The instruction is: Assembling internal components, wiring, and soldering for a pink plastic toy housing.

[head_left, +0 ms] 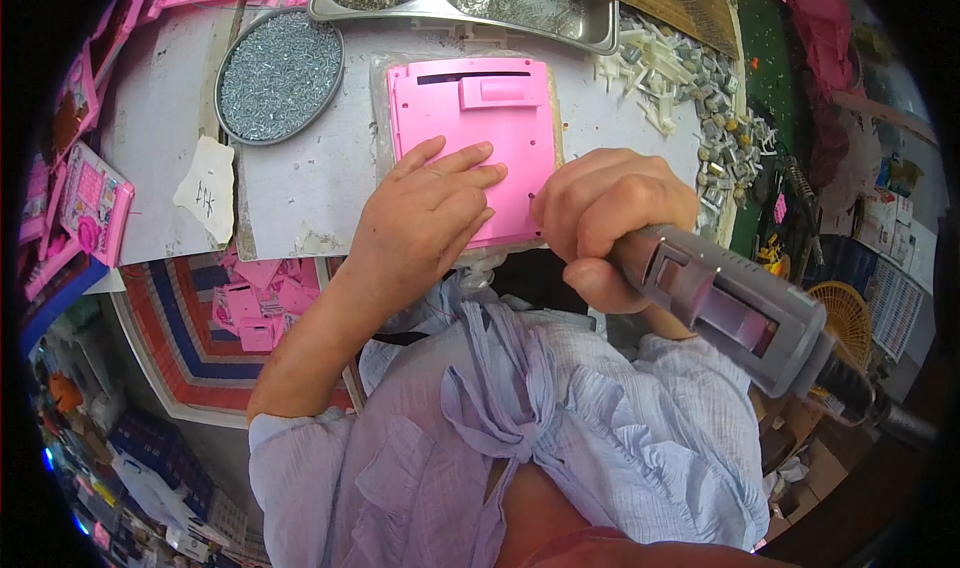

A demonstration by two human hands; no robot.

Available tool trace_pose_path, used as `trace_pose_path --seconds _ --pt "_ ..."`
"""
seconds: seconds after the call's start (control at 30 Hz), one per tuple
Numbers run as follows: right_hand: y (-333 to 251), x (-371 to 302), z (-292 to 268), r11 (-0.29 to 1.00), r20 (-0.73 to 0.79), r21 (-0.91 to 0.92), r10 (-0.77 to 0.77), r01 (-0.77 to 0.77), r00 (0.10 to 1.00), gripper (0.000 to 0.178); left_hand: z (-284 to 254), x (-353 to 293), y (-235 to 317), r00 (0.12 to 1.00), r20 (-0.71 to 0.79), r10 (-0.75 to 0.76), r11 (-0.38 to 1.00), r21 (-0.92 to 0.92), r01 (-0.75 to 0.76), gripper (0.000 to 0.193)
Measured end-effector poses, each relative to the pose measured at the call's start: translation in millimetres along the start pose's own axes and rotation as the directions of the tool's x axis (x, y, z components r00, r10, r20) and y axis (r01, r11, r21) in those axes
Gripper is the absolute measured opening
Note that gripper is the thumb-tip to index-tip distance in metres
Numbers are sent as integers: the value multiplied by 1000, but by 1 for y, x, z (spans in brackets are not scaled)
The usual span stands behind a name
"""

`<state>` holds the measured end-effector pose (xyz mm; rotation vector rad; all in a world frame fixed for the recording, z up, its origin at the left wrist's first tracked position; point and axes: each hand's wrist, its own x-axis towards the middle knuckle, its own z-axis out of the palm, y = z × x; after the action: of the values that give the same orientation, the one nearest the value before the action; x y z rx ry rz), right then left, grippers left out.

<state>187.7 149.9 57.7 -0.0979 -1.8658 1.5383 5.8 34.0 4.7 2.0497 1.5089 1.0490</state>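
A pink plastic casing (510, 138) lies flat on the worktable before me, on a pad with clear wrapping at its edges. Its face has small screw holes and a raised block near the top. My left hand (428, 208) rests on the casing's left side, fingers spread, gripping nothing. In my right hand (625, 203) is a grey and black electric screwdriver (745, 313), its cable running off to the lower right. The fist is wrapped round its front end beside the casing's right edge. The tool's tip is hidden behind my fingers.
A round dish (262, 143) of silvery screws stands at the upper left, near a divided metal tray (611, 33). White plastic parts (650, 73) and small metal cylinders (712, 173) lie at right. Pink panels (95, 203) pile up left; a striped-lined box (180, 358) holds more below.
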Motion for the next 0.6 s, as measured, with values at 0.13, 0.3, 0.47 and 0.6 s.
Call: trace_pose_path --seconds 0.13,0.3,0.47,0.6 --pt "-4 18 -12 990 -122 119 87 -72 989 37 1 1 -6 1000 5 7 1000 -4 -7 10" --pt "15 23 -20 994 -36 -99 52 -55 998 29 0 -2 -3 1000 27 -9 1000 0 9 10" --pt "15 40 -29 1000 20 -24 -16 16 1000 24 1 2 -5 1000 8 5 999 36 -6 9" --pt "33 68 -51 988 -74 149 -25 35 997 22 2 -2 -1 997 52 -53 998 20 52 11"
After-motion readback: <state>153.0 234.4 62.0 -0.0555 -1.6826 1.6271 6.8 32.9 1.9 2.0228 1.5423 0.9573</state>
